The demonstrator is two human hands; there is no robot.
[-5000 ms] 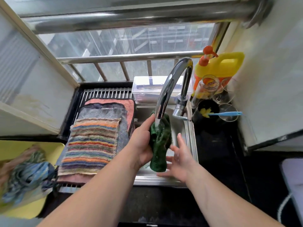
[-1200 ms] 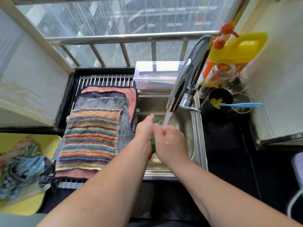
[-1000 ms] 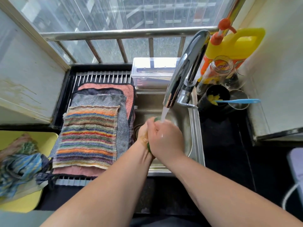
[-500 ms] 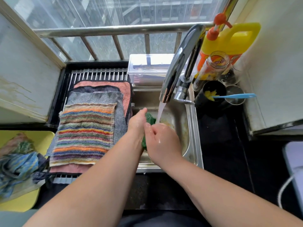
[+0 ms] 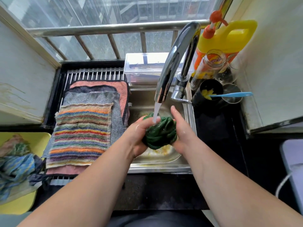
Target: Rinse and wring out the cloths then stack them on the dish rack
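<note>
Under the chrome faucet [image 5: 173, 63], a bunched green cloth [image 5: 161, 133].

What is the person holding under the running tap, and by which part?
A bunched green cloth: the left hand grips its left side, the right hand presses flat against its right side.

bunched dark green cloth [image 5: 161, 133] over the sink [image 5: 160, 167]; striped cloth [image 5: 80, 133] tops the stack on the dish rack [image 5: 95, 73]
</note>
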